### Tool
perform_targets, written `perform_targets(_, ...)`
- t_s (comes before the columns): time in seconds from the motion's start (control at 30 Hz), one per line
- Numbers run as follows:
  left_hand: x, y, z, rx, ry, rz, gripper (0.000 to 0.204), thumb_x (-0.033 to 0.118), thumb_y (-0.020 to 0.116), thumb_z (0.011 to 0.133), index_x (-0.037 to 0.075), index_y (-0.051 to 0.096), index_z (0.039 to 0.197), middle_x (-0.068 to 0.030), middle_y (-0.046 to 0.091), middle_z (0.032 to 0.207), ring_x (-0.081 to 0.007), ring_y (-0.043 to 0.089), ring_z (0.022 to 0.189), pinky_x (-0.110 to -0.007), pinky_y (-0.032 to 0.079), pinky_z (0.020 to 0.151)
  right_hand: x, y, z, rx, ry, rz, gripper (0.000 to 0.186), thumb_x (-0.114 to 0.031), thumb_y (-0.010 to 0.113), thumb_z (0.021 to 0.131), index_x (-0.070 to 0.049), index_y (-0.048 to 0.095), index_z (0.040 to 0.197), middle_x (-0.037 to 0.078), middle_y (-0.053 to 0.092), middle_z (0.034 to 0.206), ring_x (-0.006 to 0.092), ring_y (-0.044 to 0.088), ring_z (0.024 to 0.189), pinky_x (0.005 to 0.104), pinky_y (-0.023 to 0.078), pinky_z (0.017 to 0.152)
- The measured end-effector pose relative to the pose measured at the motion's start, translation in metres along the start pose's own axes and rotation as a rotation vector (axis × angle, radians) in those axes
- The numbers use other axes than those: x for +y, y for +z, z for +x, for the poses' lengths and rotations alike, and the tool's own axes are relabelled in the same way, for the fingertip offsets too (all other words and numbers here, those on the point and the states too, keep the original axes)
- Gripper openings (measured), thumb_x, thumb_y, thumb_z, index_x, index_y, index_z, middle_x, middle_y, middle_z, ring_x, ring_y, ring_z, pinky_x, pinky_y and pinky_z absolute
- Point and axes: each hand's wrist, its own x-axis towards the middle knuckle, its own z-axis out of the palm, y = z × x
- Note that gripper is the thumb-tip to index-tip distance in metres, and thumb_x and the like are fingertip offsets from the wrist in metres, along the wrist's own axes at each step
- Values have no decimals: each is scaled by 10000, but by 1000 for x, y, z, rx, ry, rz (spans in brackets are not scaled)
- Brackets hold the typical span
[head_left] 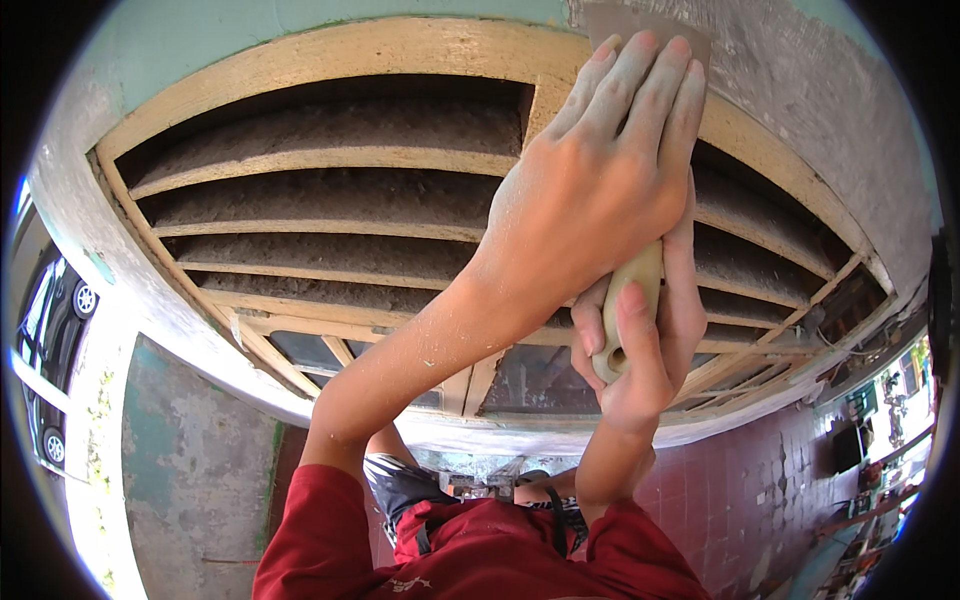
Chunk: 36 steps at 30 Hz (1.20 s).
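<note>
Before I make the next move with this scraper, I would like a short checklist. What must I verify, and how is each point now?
1. Right hand wrapped around the pale handle: ok.
2. Left hand supporting the tool: ok, its fingers lie extended over the blade.
3. Hands protected: not ok, both are bare; the left has pale powder on it.
4. Blade edge flush with the wall: cannot tell, the contact is not clear from this angle.
5. Louvre slats clean: not ok, they look coated with brown dirt.
</note>
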Motion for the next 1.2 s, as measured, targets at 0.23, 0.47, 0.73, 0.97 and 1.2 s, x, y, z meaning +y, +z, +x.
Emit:
perform_targets(0.23, -3, -6, 9, -23, 39, 7, 541, 135, 632, 729, -112, 624, 1210, -220, 640, 1233, -343, 603, 1203, -444, 476, 1075, 0, 2, 3, -36, -61, 27, 822, -181, 515, 934, 75, 69, 1575, 139, 650, 1022, 54, 484, 583, 207, 369, 517)
perform_targets(0.47, 2, -10, 2, -41, -8, -65, 532, 157, 640, 757, -114, 613, 1214, -230, 636, 1232, -350, 611, 1186, -442, 487, 1063, -6, 17, -6, 116, -27, -134, 796, -221, 464, 905, 110, 143, 1553, 203, 644, 1044, 47, 435, 486, 187, 308, 435)
perform_targets(0.73, -5, -1, 4, 20, 31, -15, 512, 140, 633, 774, -109, 608, 1221, -223, 629, 1250, -351, 613, 1181, -434, 491, 1059, -4, 18, -1, 112, -49, -115, 783, -211, 450, 906, 115, 148, 1550, 150, 638, 869, 51, 426, 470, 191, 318, 432)
perform_targets(0.97, -4, -2, 10, 30, 4, -48, 495, 133, 630, 776, -100, 614, 1213, -217, 631, 1252, -349, 611, 1183, -431, 492, 1060, -6, 17, 6, 98, -94, -105, 792, -210, 455, 907, 110, 132, 1555, 143, 633, 846, 52, 415, 465, 193, 312, 425)
perform_targets(1.2, -2, -9, 3, -19, -1, -37, 501, 139, 640, 776, -100, 612, 1215, -218, 627, 1255, -347, 612, 1182, -426, 491, 1061, -5, 7, -5, 1, -18, 11, 755, -97, 470, 949, 82, 79, 1571, 191, 598, 1263, 61, 495, 612, 209, 397, 550)
